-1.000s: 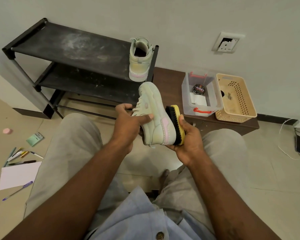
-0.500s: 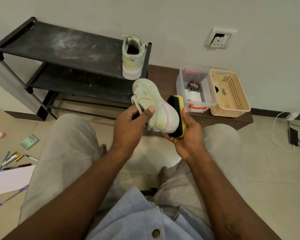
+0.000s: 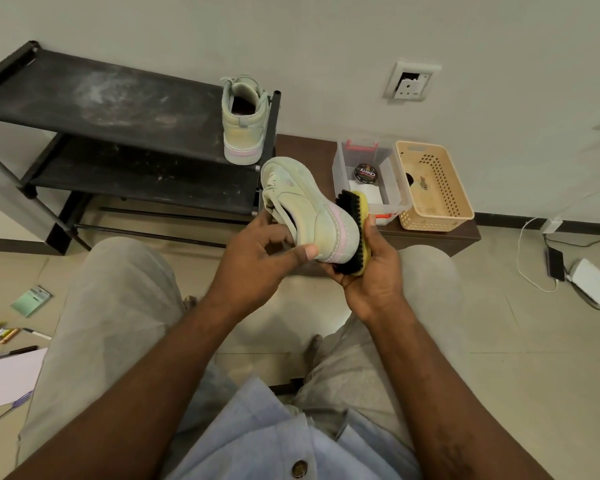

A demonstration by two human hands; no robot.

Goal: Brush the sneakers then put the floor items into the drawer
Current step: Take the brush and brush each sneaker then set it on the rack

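**Brushing stage, head view.** Your left hand (image 3: 253, 258) grips the pale green sneaker (image 3: 302, 213) at its collar, thumb pressed on the heel side and toe pointing away from you. Your right hand (image 3: 371, 271) curls round the yellow-backed brush (image 3: 350, 204), whose black bristles lie against the sneaker's sole edge. The second sneaker (image 3: 245, 126) stands heel toward you at the right end of the top shelf of the black shoe rack (image 3: 101, 105).

On the low brown unit (image 3: 430, 237) right of the rack, a clear plastic box (image 3: 340, 168) holds a round polish tin (image 3: 365, 173) and a white item (image 3: 368, 195). Just beside it, a beige perforated basket (image 3: 433, 220) holds one small metallic object (image 3: 423, 183).

Pens (image 3: 0, 336), a paper sheet (image 3: 7, 375) and a green pad (image 3: 32, 299) lie on the floor at your left.
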